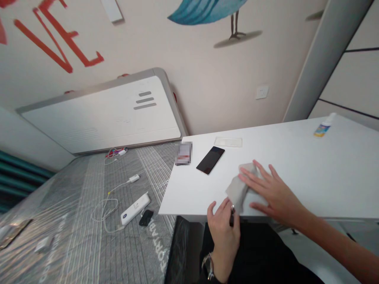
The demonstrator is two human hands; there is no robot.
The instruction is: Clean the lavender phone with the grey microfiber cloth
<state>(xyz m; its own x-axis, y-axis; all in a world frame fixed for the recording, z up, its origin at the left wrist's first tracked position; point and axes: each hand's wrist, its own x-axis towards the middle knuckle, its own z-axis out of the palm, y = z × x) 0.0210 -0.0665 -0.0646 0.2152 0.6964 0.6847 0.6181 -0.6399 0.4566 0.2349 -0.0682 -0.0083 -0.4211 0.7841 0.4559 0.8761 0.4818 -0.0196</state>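
My right hand (268, 189) lies flat with fingers spread on a grey cloth (238, 187) on the white table (310, 173). My left hand (223, 227) is at the table's near edge, fingers curled round a small dark object (231, 217) that I cannot make out, touching the cloth's lower corner. A watch sits on that wrist. A black phone (210, 159) lies face up on the table just beyond the cloth. A clear phone case (228, 142) lies behind it.
A small spray bottle (323, 126) stands at the table's far right. A blurred card (183, 153) sits at the table's left corner. Left of the table, a plastic-wrapped mattress (74, 221) carries a white power bank (134, 208), cables and a small black item (146, 217).
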